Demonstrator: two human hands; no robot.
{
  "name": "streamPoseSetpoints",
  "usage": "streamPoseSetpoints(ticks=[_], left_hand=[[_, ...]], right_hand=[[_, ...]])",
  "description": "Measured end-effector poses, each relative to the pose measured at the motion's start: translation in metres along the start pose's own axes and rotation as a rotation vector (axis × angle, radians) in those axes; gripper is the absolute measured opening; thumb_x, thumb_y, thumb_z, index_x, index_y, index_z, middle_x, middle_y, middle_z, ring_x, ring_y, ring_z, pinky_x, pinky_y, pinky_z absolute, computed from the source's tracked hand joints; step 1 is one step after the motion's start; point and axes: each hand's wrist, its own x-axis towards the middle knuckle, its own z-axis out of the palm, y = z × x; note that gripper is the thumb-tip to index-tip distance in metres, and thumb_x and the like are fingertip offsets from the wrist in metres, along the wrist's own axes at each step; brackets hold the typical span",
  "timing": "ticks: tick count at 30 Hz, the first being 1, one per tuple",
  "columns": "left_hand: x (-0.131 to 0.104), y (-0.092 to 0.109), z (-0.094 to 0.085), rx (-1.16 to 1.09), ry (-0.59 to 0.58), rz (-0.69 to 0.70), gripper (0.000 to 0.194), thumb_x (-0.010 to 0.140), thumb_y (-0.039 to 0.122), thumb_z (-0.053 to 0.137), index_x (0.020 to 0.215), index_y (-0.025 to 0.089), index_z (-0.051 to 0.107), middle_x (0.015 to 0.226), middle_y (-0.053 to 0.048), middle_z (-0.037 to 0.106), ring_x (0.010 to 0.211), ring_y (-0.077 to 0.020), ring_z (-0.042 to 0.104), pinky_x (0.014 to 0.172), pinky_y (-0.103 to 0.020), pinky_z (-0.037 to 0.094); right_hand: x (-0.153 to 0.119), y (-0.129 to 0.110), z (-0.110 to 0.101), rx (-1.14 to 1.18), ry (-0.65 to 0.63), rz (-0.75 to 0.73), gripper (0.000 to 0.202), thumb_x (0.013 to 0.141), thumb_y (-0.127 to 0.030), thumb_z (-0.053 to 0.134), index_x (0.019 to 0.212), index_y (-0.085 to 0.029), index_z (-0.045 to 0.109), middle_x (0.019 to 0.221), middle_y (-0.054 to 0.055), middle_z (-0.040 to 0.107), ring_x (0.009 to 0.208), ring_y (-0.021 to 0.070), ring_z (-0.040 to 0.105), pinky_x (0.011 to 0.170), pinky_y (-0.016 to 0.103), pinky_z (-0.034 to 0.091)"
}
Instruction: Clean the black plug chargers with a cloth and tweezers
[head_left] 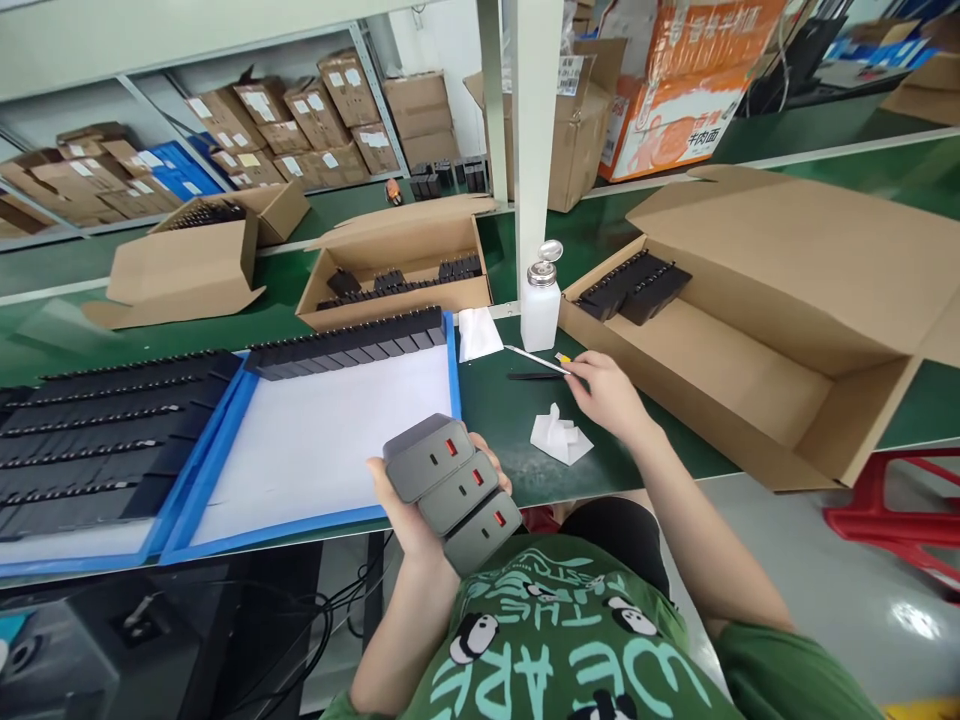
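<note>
Three dark grey blocks (pixel 459 482), each with a red port and a small dark slot, lie stacked side by side in my left hand (pixel 414 515), whose fingers wrap around them. My right hand (pixel 609 393) pinches the end of a thin white stick (pixel 536 359) over the green bench. Under the stick lies a black thin tool (pixel 534 376). A crumpled white tissue (pixel 561 437) is just below my right hand, and a folded white cloth (pixel 478 334) is at the stick's far tip. A white pump bottle (pixel 540 308) with its lid raised stands behind.
At left, blue-edged trays (pixel 455 372) hold rows of black blocks. An open carton (pixel 750 400) with black blocks is at right; another carton (pixel 397 240) stands behind the trays. A white post (pixel 534 130) rises behind the bottle. A red stool (pixel 885 510) is at far right.
</note>
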Motion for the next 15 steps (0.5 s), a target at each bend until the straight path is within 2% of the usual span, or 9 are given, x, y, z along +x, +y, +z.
streamPoseSetpoints(ticks=[4,6,8,10,12,13,15], left_hand=[[-0.005,0.001,0.003,-0.014,-0.075,-0.029,0.067,0.065,0.08,0.071,0.092,0.019,0.071,0.075,-0.005,0.065,0.061,-0.0173,0.062,0.054,-0.03,0.055],[-0.008,0.002,0.004,-0.026,-0.116,-0.049,0.066,0.069,0.08,0.068,0.094,0.019,0.071,0.078,-0.005,0.065,0.064,-0.0175,0.063,0.058,-0.03,0.056],[-0.011,0.003,0.005,-0.037,-0.141,-0.058,0.066,0.072,0.08,0.066,0.095,0.019,0.071,0.08,-0.004,0.065,0.067,-0.0176,0.064,0.061,-0.03,0.056],[-0.015,0.004,0.005,-0.045,-0.139,-0.048,0.066,0.073,0.081,0.065,0.096,0.019,0.071,0.08,-0.004,0.065,0.067,-0.0174,0.063,0.062,-0.03,0.056],[-0.017,0.004,0.006,-0.049,-0.128,-0.029,0.066,0.073,0.081,0.064,0.096,0.02,0.069,0.08,-0.004,0.064,0.067,-0.0172,0.063,0.061,-0.03,0.056],[-0.018,0.004,0.007,-0.051,-0.12,-0.02,0.065,0.073,0.081,0.064,0.096,0.02,0.069,0.08,-0.004,0.064,0.067,-0.0171,0.062,0.061,-0.03,0.056],[-0.018,0.004,0.009,-0.052,-0.109,-0.015,0.065,0.072,0.081,0.065,0.096,0.021,0.068,0.08,-0.003,0.064,0.067,-0.0171,0.062,0.061,-0.03,0.056]], right_hand=[[0.022,-0.012,0.027,-0.02,-0.141,-0.085,0.031,0.098,-0.038,0.061,0.123,-0.019,0.062,0.127,0.009,0.064,0.108,0.0209,0.065,0.093,0.043,0.057],[0.029,-0.017,0.037,0.003,-0.157,-0.09,0.031,0.098,-0.038,0.06,0.123,-0.019,0.062,0.125,0.009,0.064,0.106,0.0199,0.066,0.091,0.041,0.058],[0.033,-0.023,0.039,0.045,-0.134,-0.084,0.028,0.099,-0.038,0.06,0.119,-0.019,0.064,0.121,0.008,0.066,0.101,0.0178,0.066,0.088,0.038,0.059],[0.03,-0.031,0.027,0.108,-0.076,-0.082,0.022,0.099,-0.036,0.059,0.109,-0.017,0.065,0.109,0.009,0.068,0.09,0.0175,0.067,0.08,0.035,0.059],[0.019,-0.047,0.004,0.188,0.01,-0.087,0.015,0.1,-0.032,0.054,0.104,-0.019,0.06,0.098,0.011,0.069,0.077,0.0185,0.066,0.07,0.034,0.059],[0.009,-0.058,-0.01,0.249,0.064,-0.094,0.014,0.1,-0.03,0.051,0.109,-0.021,0.056,0.098,0.01,0.069,0.073,0.0182,0.066,0.066,0.034,0.058],[-0.017,-0.086,-0.036,0.416,0.222,-0.125,0.024,0.104,-0.027,0.042,0.127,-0.028,0.041,0.108,0.006,0.068,0.068,0.0135,0.064,0.06,0.029,0.058]])
